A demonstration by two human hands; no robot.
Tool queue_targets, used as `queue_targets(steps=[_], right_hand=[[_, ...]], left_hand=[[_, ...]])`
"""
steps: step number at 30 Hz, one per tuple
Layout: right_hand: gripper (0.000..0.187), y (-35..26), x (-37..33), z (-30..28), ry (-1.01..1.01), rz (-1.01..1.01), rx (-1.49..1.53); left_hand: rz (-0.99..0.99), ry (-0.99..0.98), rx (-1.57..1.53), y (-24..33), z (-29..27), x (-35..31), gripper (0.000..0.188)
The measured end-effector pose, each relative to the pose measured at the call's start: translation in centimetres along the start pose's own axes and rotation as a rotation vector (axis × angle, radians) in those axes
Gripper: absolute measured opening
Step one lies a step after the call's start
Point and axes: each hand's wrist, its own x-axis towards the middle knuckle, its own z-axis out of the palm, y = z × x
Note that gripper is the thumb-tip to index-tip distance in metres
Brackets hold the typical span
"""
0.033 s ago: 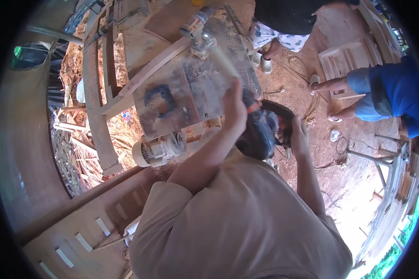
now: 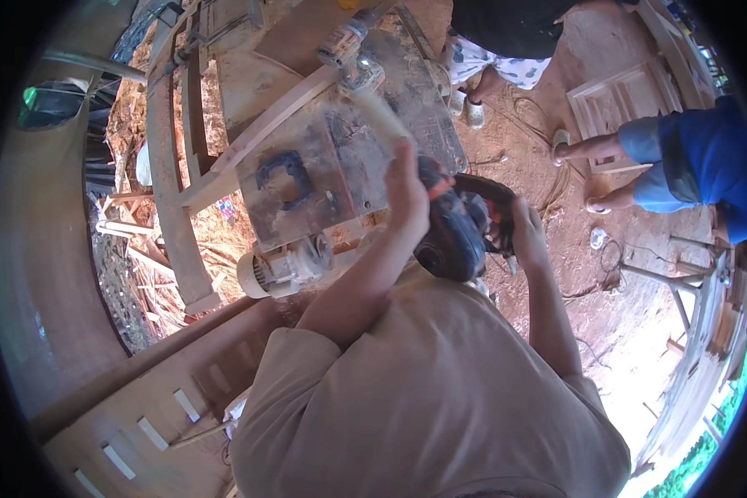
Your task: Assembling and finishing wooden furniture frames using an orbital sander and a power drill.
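Note:
Both my hands are raised in front of my chest around a black power tool with orange parts [image 2: 452, 241], whose exact kind I cannot make out. Closed at its left side, my left hand [image 2: 408, 195] has its thumb up at the near end of a pale strip of wood [image 2: 382, 114]; its other fingers are partly hidden. The strip slants away toward a cordless drill [image 2: 344, 50] on the worktable. My right hand [image 2: 529, 235] is wrapped on the tool's right side, by its dark curved part [image 2: 485, 189].
On the dusty worktable [image 2: 307, 137] lie a dark blue square frame [image 2: 284, 178] and a long wooden bar [image 2: 274, 120]. An electric motor [image 2: 278, 272] sits below it. Two people stand nearby: one in blue [image 2: 714, 170], one in patterned shorts [image 2: 498, 68]. Cables [image 2: 610, 261] lie on the floor.
My hands, the power tool and the pale strip have shifted slightly left and a little upward together. The drill and the people look unchanged.

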Motion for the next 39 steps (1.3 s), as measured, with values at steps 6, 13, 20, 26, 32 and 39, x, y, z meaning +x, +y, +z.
queue_targets(steps=[6, 13, 20, 26, 32, 39], right_hand=[[0.062, -0.3, 9.5, 7.0, -0.313, 0.168, -0.338], [0.066, -2.3, 16.8, 13.7, -0.519, 0.358, -0.624], [0.076, -3.0, 20.3, 16.9, -0.624, 0.378, -0.855], [0.084, -2.8, 21.8, 17.1, -0.648, 0.494, -0.794], [0.090, -3.3, 21.5, 17.5, -0.663, 0.176, -0.950], [0.091, -4.9, 21.4, 15.2, -0.635, 0.181, -0.882]], left_hand=[[0.007, 0.305, -0.152, 3.6, -8.1, 3.3, 0.051], [0.032, 0.446, -0.297, 6.0, -13.7, 3.7, 0.054], [0.170, 0.031, 1.920, 16.5, -21.6, 2.3, 0.030], [0.634, 0.242, 2.012, 21.7, -25.3, 12.1, 0.027], [0.414, 0.054, 2.201, 22.8, -28.3, 14.2, 0.028], [0.774, 0.102, 1.970, 25.2, -27.6, 13.6, 0.021]])
